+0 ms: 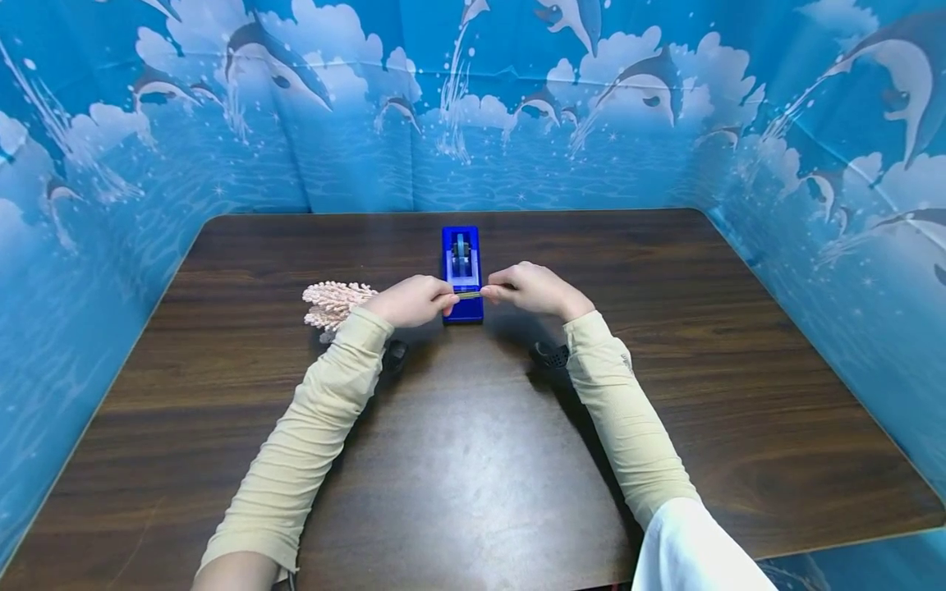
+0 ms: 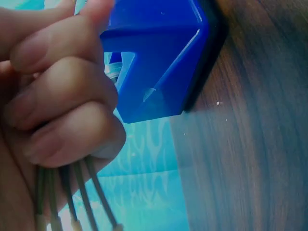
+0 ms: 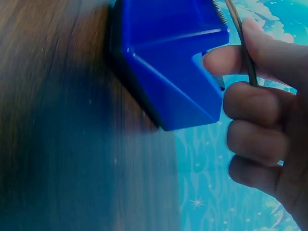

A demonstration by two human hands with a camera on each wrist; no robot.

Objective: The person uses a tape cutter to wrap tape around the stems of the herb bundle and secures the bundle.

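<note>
My left hand (image 1: 414, 300) grips the thin green stems (image 2: 72, 192) of a bunch of pale pink artificial flowers (image 1: 332, 304). The flower heads stick out to the left of that hand, and curled fingers hide the middle of the stems. At the other end, my right hand (image 1: 534, 289) pinches the stem ends (image 3: 246, 53) between thumb and forefinger. A short length of stem spans the gap between both hands. Just beneath this gap stands a blue tape dispenser (image 1: 461, 316), its roll toward the back and its toothed cutter (image 3: 219, 11) near the right fingertips.
The dark wooden table (image 1: 473, 460) carries the dispenser near its back edge. Blue dolphin-print curtains (image 1: 355, 156) hang behind and along both sides. Black wrist devices (image 1: 550, 355) hang under both wrists.
</note>
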